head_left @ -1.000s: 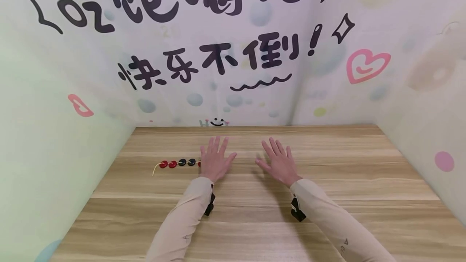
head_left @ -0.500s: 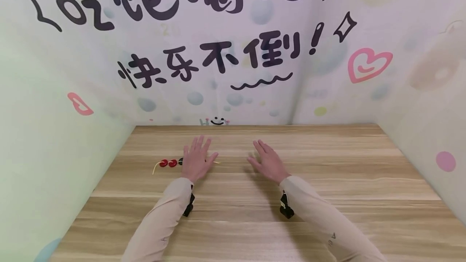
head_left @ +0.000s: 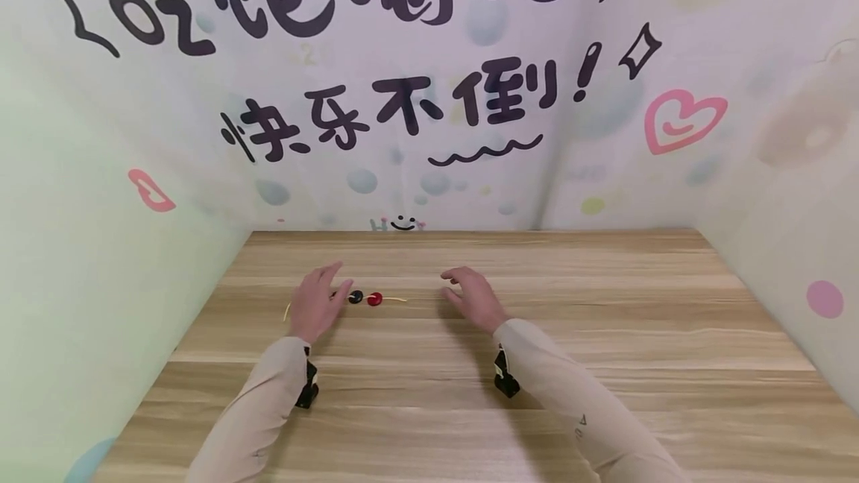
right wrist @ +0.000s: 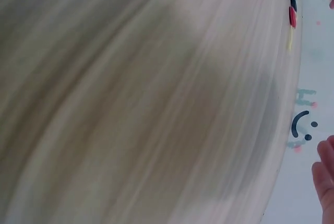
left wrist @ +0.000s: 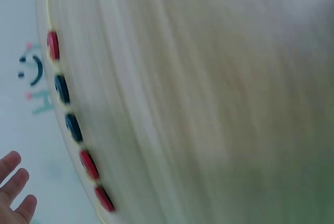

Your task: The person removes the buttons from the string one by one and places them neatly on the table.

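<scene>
Five strung discs (left wrist: 73, 127) lie before lettering (head_left: 406, 106) "快乐不倒!"

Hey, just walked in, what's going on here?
A person has both hands out over a wooden table, with one string of red and dark discs lying on it. The left hand is over part of that string in the head view, but isn't gripping it. The right hand is off to the other side, apart from the string and holding nothing.
</scene>
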Available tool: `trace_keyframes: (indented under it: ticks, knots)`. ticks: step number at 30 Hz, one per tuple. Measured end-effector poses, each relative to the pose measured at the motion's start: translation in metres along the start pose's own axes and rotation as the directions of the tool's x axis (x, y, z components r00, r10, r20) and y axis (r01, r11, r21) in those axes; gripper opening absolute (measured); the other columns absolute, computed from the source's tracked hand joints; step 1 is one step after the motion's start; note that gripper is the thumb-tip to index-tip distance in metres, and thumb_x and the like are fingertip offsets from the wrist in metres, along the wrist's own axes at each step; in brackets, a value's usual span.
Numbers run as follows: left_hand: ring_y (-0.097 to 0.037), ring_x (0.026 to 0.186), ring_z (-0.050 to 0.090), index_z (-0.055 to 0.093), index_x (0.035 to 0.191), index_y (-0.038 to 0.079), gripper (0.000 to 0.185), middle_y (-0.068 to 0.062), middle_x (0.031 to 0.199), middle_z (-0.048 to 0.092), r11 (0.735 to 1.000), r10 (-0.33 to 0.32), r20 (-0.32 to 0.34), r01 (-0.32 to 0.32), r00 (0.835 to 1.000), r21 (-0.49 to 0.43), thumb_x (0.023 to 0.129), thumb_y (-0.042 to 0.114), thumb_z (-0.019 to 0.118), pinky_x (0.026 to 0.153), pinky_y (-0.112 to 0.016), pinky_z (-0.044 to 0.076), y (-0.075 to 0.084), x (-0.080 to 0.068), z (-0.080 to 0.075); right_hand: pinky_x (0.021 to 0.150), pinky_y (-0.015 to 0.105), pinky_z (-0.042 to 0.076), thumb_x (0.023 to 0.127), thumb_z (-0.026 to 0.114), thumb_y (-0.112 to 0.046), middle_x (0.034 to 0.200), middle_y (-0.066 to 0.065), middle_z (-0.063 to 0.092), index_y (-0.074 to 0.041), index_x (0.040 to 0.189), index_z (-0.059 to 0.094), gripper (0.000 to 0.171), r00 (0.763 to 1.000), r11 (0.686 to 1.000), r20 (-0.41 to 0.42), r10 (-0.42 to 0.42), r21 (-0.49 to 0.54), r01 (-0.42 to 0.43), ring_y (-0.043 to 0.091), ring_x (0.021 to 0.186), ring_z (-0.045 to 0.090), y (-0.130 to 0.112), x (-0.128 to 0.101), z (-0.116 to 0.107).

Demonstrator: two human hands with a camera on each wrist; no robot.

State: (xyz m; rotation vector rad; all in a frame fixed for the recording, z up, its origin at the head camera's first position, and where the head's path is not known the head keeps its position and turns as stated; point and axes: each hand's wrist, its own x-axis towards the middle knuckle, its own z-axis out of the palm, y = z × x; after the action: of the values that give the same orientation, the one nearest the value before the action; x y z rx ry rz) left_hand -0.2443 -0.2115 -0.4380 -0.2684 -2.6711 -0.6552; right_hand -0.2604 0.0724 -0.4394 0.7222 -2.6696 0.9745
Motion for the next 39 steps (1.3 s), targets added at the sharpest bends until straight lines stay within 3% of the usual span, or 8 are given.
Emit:
trace_keyframes:
  ticks: [8, 13, 19, 23, 31, 39]
  knots:
    - [-0.038, 0.104, 0.046, 0.048, 0.119, -0.004, 0.042, -0.024, 0.114, 0.05, 0.984, -0.151, 0.005, 0.15, 0.989, -0.094, 0.091, 0.028, 0.048, 0.084, -0.05, 0.038, -0.03, -0.013, -0.015, 0.075, 0.033, 0.048, 0.08, 0.06, 0.001, 0.093, 0.012, 0.062, 0.004, 0.097, 0.061, 0.017, 0.997, 0.998, 0.032, -0.065, 0.022, 0.064, 0.021, 0.081, 0.059, -0.007, 0.014, 0.015]
    - [-0.038, 0.101, 0.049, 0.049, 0.116, -0.004, 0.038, -0.026, 0.111, 0.052, 0.956, -0.266, 0.031, 0.268, 0.963, -0.12, 0.09, 0.023, 0.05, 0.081, -0.05, 0.039, -0.046, -0.025, -0.022, 0.073, 0.03, 0.048, 0.08, 0.06, 0.002, 0.091, 0.012, 0.061, 0.004, 0.096, 0.061, 0.016, 0.996, 0.998, 0.074, -0.051, 0.046, 0.048, 0.02, 0.08, 0.059, -0.016, 0.021, 0.027]
    - [-0.039, 0.103, 0.047, 0.049, 0.115, -0.007, 0.037, -0.028, 0.111, 0.052, 0.917, -0.365, 0.066, 0.37, 0.929, -0.147, 0.089, 0.019, 0.051, 0.087, -0.049, 0.036, -0.058, -0.036, -0.029, 0.073, 0.026, 0.047, 0.082, 0.058, 0.0, 0.095, 0.011, 0.06, 0.004, 0.1, 0.06, 0.019, 0.988, 0.996, 0.156, -0.005, 0.086, -0.008, 0.018, 0.083, 0.057, -0.022, 0.028, 0.046]
    - [-0.039, 0.102, 0.048, 0.051, 0.113, -0.009, 0.038, -0.028, 0.109, 0.053, 0.909, -0.377, 0.073, 0.384, 0.923, -0.164, 0.088, 0.02, 0.053, 0.088, -0.047, 0.035, -0.066, -0.037, -0.029, 0.074, 0.026, 0.047, 0.082, 0.06, -0.002, 0.095, 0.011, 0.059, 0.003, 0.101, 0.06, 0.02, 0.981, 0.994, 0.193, 0.03, 0.095, -0.049, 0.019, 0.084, 0.057, -0.024, 0.03, 0.054]
    - [-0.033, 0.084, 0.053, 0.057, 0.103, -0.011, 0.031, -0.025, 0.093, 0.058, 0.92, -0.327, 0.061, 0.333, 0.943, -0.205, 0.082, 0.011, 0.061, 0.074, -0.039, 0.042, -0.078, -0.036, -0.024, 0.074, 0.027, 0.046, 0.08, 0.063, -0.004, 0.093, 0.011, 0.06, 0.003, 0.101, 0.061, 0.022, 0.972, 0.985, 0.212, 0.104, 0.111, -0.13, 0.02, 0.084, 0.056, -0.023, 0.035, 0.057]
    - [-0.011, 0.063, 0.05, 0.061, 0.093, -0.01, 0.023, -0.015, 0.076, 0.06, 0.899, -0.374, 0.069, 0.38, 0.925, -0.217, 0.078, 0.007, 0.066, 0.056, -0.021, 0.039, -0.083, -0.036, -0.028, 0.07, 0.024, 0.045, 0.078, 0.067, -0.007, 0.086, 0.008, 0.061, 0.0, 0.097, 0.065, 0.02, 0.964, 0.975, 0.209, 0.164, 0.116, -0.191, 0.016, 0.078, 0.055, -0.025, 0.042, 0.064]
